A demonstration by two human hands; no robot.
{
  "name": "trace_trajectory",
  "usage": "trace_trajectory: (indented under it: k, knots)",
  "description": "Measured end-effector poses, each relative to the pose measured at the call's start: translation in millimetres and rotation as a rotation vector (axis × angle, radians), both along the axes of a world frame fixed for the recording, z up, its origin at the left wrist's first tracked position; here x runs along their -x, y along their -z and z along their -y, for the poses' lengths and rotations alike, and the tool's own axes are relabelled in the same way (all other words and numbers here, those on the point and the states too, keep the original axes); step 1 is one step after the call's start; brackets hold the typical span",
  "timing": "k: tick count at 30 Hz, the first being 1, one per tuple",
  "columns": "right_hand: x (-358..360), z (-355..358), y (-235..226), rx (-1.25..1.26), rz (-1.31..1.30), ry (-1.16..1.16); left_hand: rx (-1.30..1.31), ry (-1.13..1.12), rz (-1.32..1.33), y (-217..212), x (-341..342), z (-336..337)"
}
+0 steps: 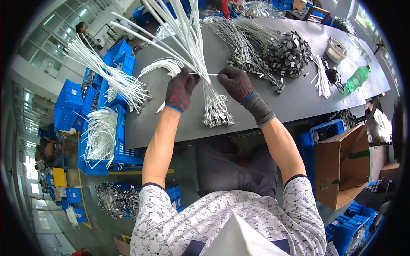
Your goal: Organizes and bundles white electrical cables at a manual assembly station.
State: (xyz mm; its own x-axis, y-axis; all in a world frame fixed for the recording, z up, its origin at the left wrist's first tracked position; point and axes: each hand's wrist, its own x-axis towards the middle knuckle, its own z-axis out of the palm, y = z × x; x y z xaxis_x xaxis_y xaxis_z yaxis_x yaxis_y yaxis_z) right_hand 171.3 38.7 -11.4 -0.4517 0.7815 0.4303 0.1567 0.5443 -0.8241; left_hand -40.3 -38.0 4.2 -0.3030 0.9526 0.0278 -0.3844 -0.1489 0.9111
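Note:
A bundle of white cables (205, 87) lies across the table in front of me, its metal-and-plastic connector ends (218, 115) toward me and its loose lengths fanning away to the far side. My left hand (181, 88), in a dark red-grey knit glove, is closed at the bundle's left side. My right hand (236, 83), gloved alike with a grey cuff, pinches one end of a thin white tie (211, 74) that runs to the bundle. The tie's other end seems to be in my left fingers, which partly hide it. Beside my left hand lies a curved bunch of white tubes (164, 65).
More cables with dark connectors (288, 53) heap up at the table's right. Beyond them are a tape roll (336, 50) and a green bottle (358, 78). Blue crates (121, 155) of white cables line the left edge. A cardboard box (341, 166) stands at lower right. A person (87, 36) is far left.

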Motion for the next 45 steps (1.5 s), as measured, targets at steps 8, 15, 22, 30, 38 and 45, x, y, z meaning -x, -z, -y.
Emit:
trace_trajectory:
  k: [8,15,22,30,38,45]
  knots:
    - [11.1,-19.1,-29.0,-0.334,-0.028,0.088,0.103,0.451,-0.337,-0.5,34.0,-56.9]
    - [1.2,-8.9,-54.6,0.388,-0.049,-0.188,0.234,0.507,0.032,-28.5,15.7,-40.4]
    - [-0.7,-6.2,-44.1,0.185,0.018,-0.229,0.262,0.276,-0.07,-40.3,-6.4,-34.4]
    - [-3.5,12.6,-66.9,0.238,-0.013,-0.234,0.309,0.508,-0.291,-48.5,20.9,-41.6]
    - [10.8,-5.7,-36.6,0.641,-0.097,-0.42,-0.329,0.129,-1.744,-46.6,8.3,-42.7]
    - [12.2,-13.4,-28.2,0.468,-0.047,-0.611,-0.418,-0.255,-1.977,-57.9,-8.8,-18.7]
